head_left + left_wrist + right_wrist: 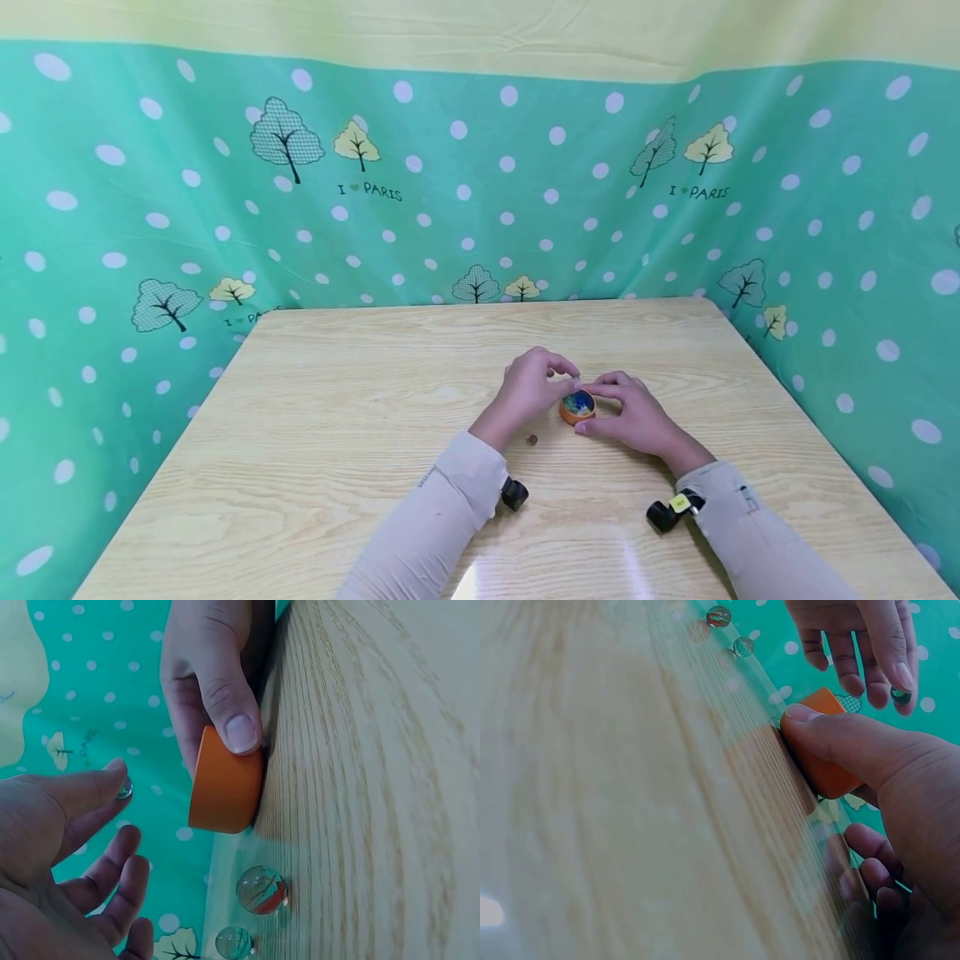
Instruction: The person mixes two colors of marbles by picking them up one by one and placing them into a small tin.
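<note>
A round orange container [568,417] with blue and green contents stands on the table. My right hand [633,417] holds it, the thumb on the near side; in the left wrist view that thumb lies on the orange wall [225,787]. Above the container's rim my left hand [528,385] pinches a clear marble [125,787] between thumb and index finger, its other fingers loosely bent. The right wrist view also shows this marble [901,696], held a little away from the container. Whether more marbles lie inside cannot be told.
Two loose marbles lie on the table [337,400] beside the container: a reddish clear one [262,890] and a smaller clear one [234,943]. The head view shows a small brownish one [532,439] near my left wrist. A green dotted cloth [420,192] hangs behind the table.
</note>
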The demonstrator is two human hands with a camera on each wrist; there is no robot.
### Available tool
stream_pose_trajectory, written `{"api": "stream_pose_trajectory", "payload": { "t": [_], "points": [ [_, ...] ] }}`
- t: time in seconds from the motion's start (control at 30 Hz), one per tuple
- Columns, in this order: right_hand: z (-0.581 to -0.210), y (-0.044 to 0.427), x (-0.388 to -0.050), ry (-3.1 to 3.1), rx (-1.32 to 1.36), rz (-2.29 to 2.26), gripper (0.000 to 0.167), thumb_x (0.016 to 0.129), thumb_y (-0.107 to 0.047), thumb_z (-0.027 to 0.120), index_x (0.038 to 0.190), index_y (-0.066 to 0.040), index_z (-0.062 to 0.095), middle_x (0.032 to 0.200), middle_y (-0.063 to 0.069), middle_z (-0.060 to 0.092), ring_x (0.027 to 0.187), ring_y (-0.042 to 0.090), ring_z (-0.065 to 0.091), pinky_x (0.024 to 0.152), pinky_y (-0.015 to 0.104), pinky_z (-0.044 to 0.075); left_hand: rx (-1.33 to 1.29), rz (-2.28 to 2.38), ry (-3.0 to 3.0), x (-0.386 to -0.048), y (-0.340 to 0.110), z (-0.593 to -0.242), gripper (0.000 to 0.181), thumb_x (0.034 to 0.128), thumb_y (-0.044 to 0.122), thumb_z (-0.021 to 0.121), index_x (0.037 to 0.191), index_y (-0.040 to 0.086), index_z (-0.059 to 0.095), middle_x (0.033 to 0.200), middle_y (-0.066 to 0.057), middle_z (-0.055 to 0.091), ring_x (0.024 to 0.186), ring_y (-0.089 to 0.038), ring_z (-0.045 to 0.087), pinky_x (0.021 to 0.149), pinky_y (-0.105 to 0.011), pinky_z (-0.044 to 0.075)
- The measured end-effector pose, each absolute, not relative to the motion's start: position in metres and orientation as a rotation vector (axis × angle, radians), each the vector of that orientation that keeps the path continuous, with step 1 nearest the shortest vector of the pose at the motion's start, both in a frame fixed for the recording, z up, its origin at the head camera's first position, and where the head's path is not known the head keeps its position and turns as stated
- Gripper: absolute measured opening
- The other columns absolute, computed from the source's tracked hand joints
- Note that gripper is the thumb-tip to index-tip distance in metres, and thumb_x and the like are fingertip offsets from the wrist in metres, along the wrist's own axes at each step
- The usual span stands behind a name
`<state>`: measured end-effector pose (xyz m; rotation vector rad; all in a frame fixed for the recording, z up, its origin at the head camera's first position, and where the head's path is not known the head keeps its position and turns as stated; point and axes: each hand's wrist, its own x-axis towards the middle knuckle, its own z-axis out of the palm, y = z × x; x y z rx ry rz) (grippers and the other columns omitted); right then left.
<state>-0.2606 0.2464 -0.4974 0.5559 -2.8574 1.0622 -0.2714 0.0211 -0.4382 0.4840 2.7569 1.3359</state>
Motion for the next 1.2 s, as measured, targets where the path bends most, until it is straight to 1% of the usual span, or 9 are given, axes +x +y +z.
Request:
{"api": "stream_pose_trajectory", "payload": {
  "t": [0.17, 0.33, 0.5, 0.83, 1.2],
  "points": [
    [-0.4988, 0.2474, -0.2609, -2.863, 0.541, 1.067, 0.073, 0.075, -0.063, 0.085, 0.136, -0.028, 0.069, 0.134, 0.004, 0.057, 0.124, 0.031, 0.048, 0.101, 0.06, 0.042, 0.499, 1.321, 2.744, -0.2711, 0.0224, -0.4387, 0.005, 0.094, 0.035, 0.078, 0.098, 0.034, 0.079, 0.114, 0.01, 0.062, 0.115, -0.024, 0.061, 0.094, -0.043, 0.048],
    [-0.5002, 0.2478, -0.2609, -2.862, 0.533, 1.066, 0.073, 0.074, -0.064, 0.085, 0.135, -0.026, 0.07, 0.132, 0.002, 0.057, 0.122, 0.029, 0.048, 0.1, 0.058, 0.042, 0.509, 1.316, 2.747, -0.271, 0.0242, -0.4405, 0.005, 0.0935, 0.035, 0.079, 0.098, 0.035, 0.08, 0.113, 0.009, 0.063, 0.111, -0.019, 0.06, 0.09, -0.038, 0.05],
    [-0.5005, 0.2475, -0.2601, -2.868, 0.521, 1.061, 0.073, 0.074, -0.064, 0.085, 0.134, -0.024, 0.071, 0.131, 0.002, 0.057, 0.122, 0.028, 0.048, 0.1, 0.058, 0.042, 0.521, 1.304, 2.741, -0.2712, 0.0248, -0.4419, 0.007, 0.0935, 0.035, 0.079, 0.1, 0.035, 0.08, 0.116, 0.008, 0.063, 0.109, -0.016, 0.058, 0.09, -0.038, 0.051],
    [-0.4992, 0.2468, -0.2615, -2.848, 0.549, 1.046, 0.071, 0.075, -0.063, 0.086, 0.133, -0.024, 0.072, 0.131, 0.003, 0.058, 0.123, 0.03, 0.049, 0.101, 0.059, 0.042, 0.533, 1.294, 2.728, -0.2713, 0.0261, -0.4411, 0.006, 0.0939, 0.034, 0.078, 0.099, 0.033, 0.08, 0.114, 0.008, 0.063, 0.113, -0.021, 0.062, 0.09, -0.036, 0.053],
    [-0.4975, 0.2465, -0.262, -2.845, 0.568, 1.045, 0.069, 0.075, -0.061, 0.086, 0.132, -0.025, 0.072, 0.132, 0.006, 0.058, 0.123, 0.032, 0.05, 0.101, 0.06, 0.041, 0.569, 1.29, 2.712, -0.2722, 0.0257, -0.4402, 0.006, 0.0947, 0.033, 0.078, 0.101, 0.032, 0.079, 0.115, 0.007, 0.063, 0.113, -0.021, 0.062, 0.09, -0.034, 0.053]
  ]
}}
